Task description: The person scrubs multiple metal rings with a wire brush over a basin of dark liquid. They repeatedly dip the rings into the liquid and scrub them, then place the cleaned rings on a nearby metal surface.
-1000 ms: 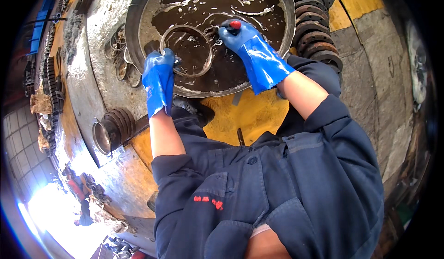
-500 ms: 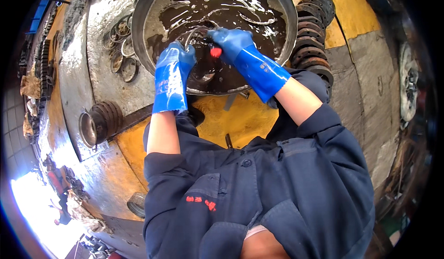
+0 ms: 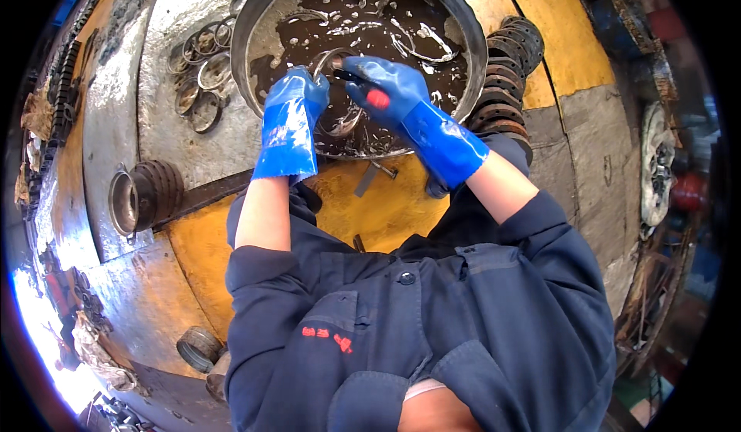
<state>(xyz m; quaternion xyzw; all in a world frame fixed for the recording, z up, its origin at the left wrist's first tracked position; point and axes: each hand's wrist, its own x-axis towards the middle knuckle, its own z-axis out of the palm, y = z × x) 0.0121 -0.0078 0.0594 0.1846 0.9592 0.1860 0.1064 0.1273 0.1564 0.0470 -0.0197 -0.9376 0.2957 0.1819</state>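
Note:
A large round metal basin (image 3: 480,60) holds dark, oily liquid, with several metal rings (image 3: 426,46) partly sunk in it. Both my hands wear blue rubber gloves and work over its near side. My left hand (image 3: 296,96) is closed on a metal ring (image 3: 323,60) lifted above the liquid. Wrapped in my right hand (image 3: 390,86) is a tool with a red-ended handle (image 3: 377,98); its working end meets the ring and is mostly hidden by the glove. Below my hands another ring (image 3: 343,125) lies in the liquid.
Several loose rings (image 3: 204,111) lie left of the basin on metal plating. A row of dark ribbed rings (image 3: 150,195) sits further left. Stacked dark discs (image 3: 502,84) stand close on the basin's right. A flat metal strip (image 3: 366,181) lies before the basin.
The view has shifted slightly. My right hand has turned and shows more of the red handle end. The ring in my left hand stands out more clearly above the liquid.

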